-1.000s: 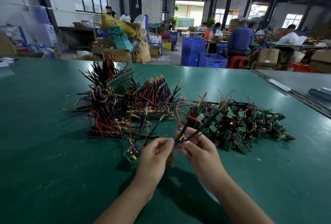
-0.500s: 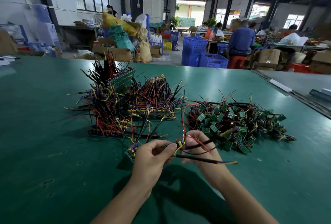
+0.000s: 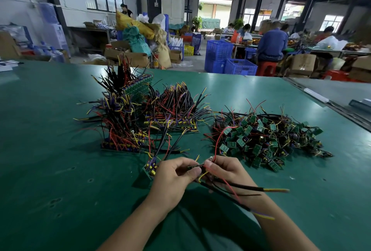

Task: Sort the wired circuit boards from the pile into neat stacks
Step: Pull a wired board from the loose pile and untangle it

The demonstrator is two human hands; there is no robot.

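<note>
My left hand (image 3: 174, 178) and my right hand (image 3: 226, 171) meet over the green table (image 3: 50, 170) and both pinch one small wired circuit board (image 3: 196, 167). Its black, red and yellow wires (image 3: 251, 189) trail right, across my right wrist. A loose pile of small green boards with tangled wires (image 3: 267, 140) lies to the right, just beyond my right hand. Neat stacks of wired boards stand beyond my hands: one at the left (image 3: 120, 128), one in the middle (image 3: 174, 114). A short stack (image 3: 150, 167) lies beside my left hand.
The table's right edge meets a grey metal rail (image 3: 321, 98). Beyond the far edge stand blue crates (image 3: 230, 60), cardboard boxes (image 3: 128, 54) and seated people (image 3: 271, 44) at other benches.
The held board has turned over in my hands. Its wires, which pointed up and away toward the pile, now swing down and to the right over my right wrist.
</note>
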